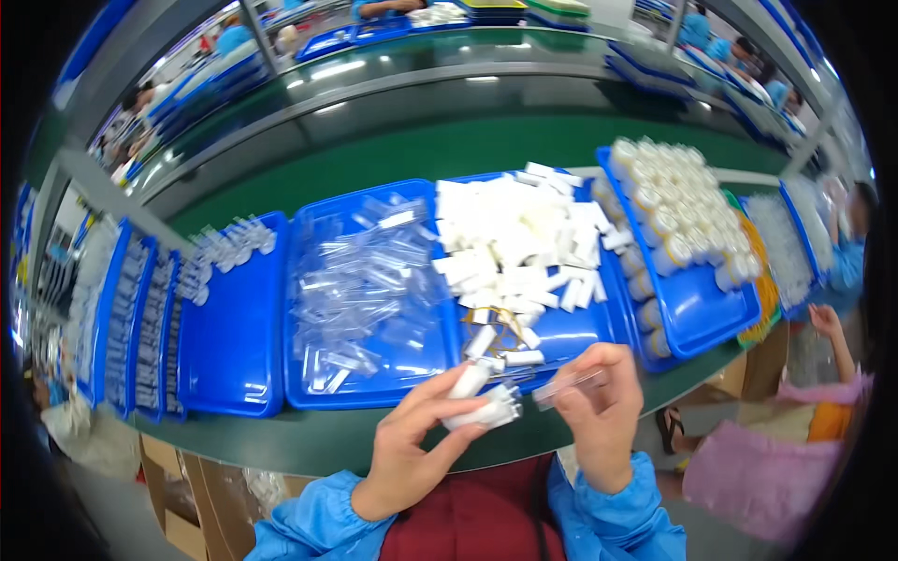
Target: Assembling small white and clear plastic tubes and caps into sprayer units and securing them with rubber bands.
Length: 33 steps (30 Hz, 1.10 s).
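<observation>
My left hand [420, 436] is closed round a small bundle of white tubes [488, 408], held over the near edge of the bench. Close by on the right, my right hand [599, 411] pinches a clear plastic tube [567, 387] between thumb and fingers. Just beyond both hands lies a blue tray heaped with short white cylinders [524, 229]; a brown rubber band [500, 321] rests among them. To its left, another blue tray [313, 391] carries many loose clear plastic tubes [369, 280].
At far left, a blue tray [229, 346] has clear pieces along its back edge, beside several stacked trays [140, 327]. On the right, a tilted tray [716, 318] holds banded white-topped bundles [673, 201]. A green conveyor [374, 159] runs behind. Another person [847, 271] is at right.
</observation>
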Tool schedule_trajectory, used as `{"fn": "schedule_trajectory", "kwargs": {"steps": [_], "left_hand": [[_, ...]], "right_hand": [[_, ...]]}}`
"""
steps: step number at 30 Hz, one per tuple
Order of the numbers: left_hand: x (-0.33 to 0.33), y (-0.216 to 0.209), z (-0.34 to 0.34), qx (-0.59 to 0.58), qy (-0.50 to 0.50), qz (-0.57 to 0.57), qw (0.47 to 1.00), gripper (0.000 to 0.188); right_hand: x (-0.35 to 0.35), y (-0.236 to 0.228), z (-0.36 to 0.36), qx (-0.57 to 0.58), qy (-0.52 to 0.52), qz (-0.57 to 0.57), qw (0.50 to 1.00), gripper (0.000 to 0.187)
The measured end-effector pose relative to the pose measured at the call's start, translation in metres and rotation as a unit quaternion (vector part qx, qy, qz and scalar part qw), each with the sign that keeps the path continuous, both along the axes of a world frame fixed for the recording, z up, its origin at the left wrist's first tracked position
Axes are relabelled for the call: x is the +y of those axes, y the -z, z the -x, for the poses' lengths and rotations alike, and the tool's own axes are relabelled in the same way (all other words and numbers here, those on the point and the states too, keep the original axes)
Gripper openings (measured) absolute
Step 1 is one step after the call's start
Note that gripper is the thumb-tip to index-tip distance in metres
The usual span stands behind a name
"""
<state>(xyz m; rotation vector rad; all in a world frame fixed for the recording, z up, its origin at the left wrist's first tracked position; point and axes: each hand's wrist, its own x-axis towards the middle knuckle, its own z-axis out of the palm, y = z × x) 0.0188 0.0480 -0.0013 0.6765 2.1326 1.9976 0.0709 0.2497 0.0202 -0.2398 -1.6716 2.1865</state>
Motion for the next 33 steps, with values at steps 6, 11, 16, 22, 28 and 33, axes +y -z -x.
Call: {"fn": "schedule_trajectory", "kwargs": {"steps": [6, 11, 16, 22, 28, 33], "left_hand": [[-0.01, -0.002, -0.006, -0.036, -0.031, -0.01, 0.999, 0.03], [-0.008, 0.0, -0.003, -0.07, -0.037, -0.031, 0.996, 0.029], [-0.007, 0.005, -0.004, -0.118, -0.036, -0.063, 0.99, 0.029], [-0.007, 0.007, 0.003, -0.071, -0.03, -0.052, 0.996, 0.022], [-0.008, 0.004, 0.001, -0.003, -0.054, 0.042, 0.998, 0.022], [-0.003, 0.004, 0.0, 0.026, -0.053, 0.065, 0.996, 0.032]], "right_hand": [[-0.015, 0.004, 0.021, 0.022, -0.033, -0.02, 0.999, 0.035], [-0.017, 0.016, 0.026, 0.015, -0.084, -0.067, 0.994, 0.035], [-0.027, 0.032, 0.028, 0.039, -0.05, -0.08, 0.995, 0.039], [-0.039, 0.044, 0.021, 0.116, 0.017, -0.189, 0.975, 0.043], [-0.019, 0.039, 0.022, 0.081, -0.043, -0.359, 0.929, 0.039], [-0.019, 0.034, 0.033, -0.036, -0.127, -0.147, 0.98, 0.036]]}}
